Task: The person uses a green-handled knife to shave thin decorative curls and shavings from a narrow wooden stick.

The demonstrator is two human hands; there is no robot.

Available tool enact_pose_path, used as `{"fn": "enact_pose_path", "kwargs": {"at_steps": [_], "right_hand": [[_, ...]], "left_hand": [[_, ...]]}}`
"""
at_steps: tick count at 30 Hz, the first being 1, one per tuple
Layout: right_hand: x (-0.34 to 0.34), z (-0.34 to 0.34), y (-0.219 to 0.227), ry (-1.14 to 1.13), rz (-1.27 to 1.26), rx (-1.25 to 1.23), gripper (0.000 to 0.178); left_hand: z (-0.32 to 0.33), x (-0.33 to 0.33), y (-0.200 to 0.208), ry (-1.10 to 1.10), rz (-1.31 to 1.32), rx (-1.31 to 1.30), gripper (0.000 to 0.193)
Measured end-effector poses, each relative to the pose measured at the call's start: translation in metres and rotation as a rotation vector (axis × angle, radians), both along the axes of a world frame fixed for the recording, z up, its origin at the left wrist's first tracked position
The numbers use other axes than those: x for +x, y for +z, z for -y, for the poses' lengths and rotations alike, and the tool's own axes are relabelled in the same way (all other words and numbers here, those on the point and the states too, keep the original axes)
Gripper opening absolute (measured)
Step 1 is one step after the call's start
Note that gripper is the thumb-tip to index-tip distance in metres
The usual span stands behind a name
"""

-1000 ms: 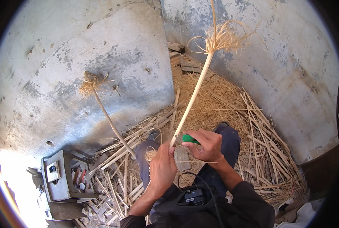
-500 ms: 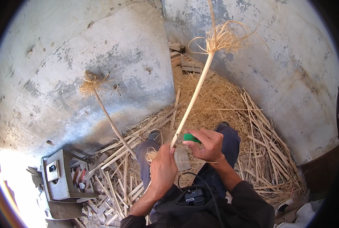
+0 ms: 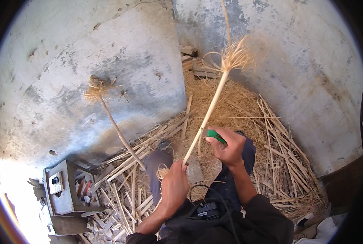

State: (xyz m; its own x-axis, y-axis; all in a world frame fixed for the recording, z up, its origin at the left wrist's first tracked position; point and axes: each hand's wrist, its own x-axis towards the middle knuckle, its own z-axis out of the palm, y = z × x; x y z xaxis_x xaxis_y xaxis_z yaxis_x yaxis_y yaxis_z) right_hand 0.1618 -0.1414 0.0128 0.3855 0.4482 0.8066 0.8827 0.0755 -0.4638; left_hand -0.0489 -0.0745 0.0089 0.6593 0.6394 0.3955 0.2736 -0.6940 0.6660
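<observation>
Near the middle of the straw heap, my left hand [image 3: 174, 188] is clamped on the lower end of the pale stalk [image 3: 208, 114] while my right hand [image 3: 229, 146], closed on a green-handled tool [image 3: 215, 135], works against it, so I judge a slip could cut fingers.

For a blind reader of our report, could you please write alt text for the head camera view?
A person's left hand grips the lower end of a long pale stalk with a frayed, fibrous top, while the right hand holds a green-handled tool against it. Cut stalks and straw cover the ground between grey concrete walls; a grey metal machine stands at lower left.
</observation>
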Motion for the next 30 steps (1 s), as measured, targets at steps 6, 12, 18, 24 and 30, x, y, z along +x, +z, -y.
{"fn": "enact_pose_path", "kwargs": {"at_steps": [6, 12, 18, 24, 30], "right_hand": [[0.01, 0.0, 0.002, 0.019, 0.011, -0.057, 0.028], [0.008, -0.005, 0.003, 0.023, 0.031, -0.05, 0.029], [0.02, -0.009, 0.006, -0.011, -0.011, 0.014, 0.03], [0.025, -0.01, 0.006, -0.007, 0.038, -0.03, 0.029], [0.023, -0.01, 0.014, 0.003, 0.024, -0.044, 0.027]], "left_hand": [[0.001, -0.006, 0.002, 0.037, -0.054, -0.056, 0.012], [-0.001, -0.01, 0.002, 0.047, -0.054, -0.007, 0.012], [0.0, -0.013, -0.004, 0.031, -0.053, 0.008, 0.012], [-0.002, -0.015, -0.004, 0.028, -0.063, -0.002, 0.01], [-0.002, -0.015, -0.004, 0.042, -0.061, 0.004, 0.009]]}}
